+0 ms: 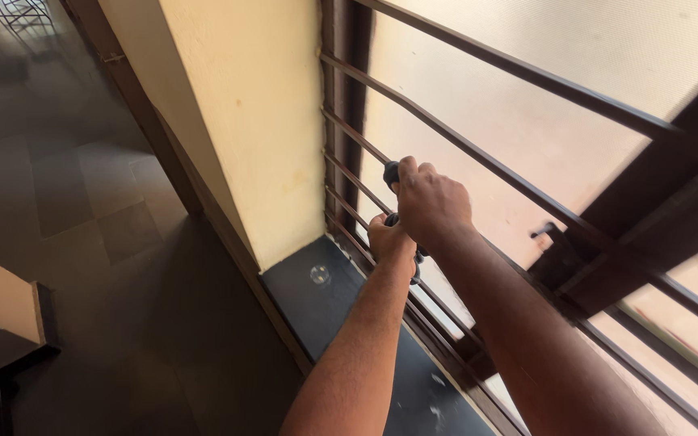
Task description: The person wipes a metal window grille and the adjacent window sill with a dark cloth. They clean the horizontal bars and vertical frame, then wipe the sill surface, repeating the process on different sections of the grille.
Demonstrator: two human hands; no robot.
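1. Hands first: right hand [430, 202] is clenched over the top of a small dark grey object [392, 172], which pokes out above the knuckles; left hand [389, 241] sits just below, fist closed on the lower end of what looks like the same object, dark bits visible near the wrist at the right.
2. Object location: held up against the dark brown horizontal metal window bars [478, 153], touching or just in front of them; can't tell which. Its kind is hidden by the fingers.
3. Progress, as a judgement: both hands engaged at the bars, work looks mid-way; nothing visible tells what is finished.
4. Bars: thin, flat, painted metal, evenly spaced, set in a dark frame with a small latch [544, 234] to the right.
5. Frosted, pebbled glass pane [527, 121] behind the bars, pale and sunlit.
6. Dark smooth stone window sill [325, 311] below, dusty, pale specks, with a small clear roundish blob [319, 274] on it.
7. Cream plastered wall [252, 105] at left, matte; dark tiled floor [107, 242] beyond.
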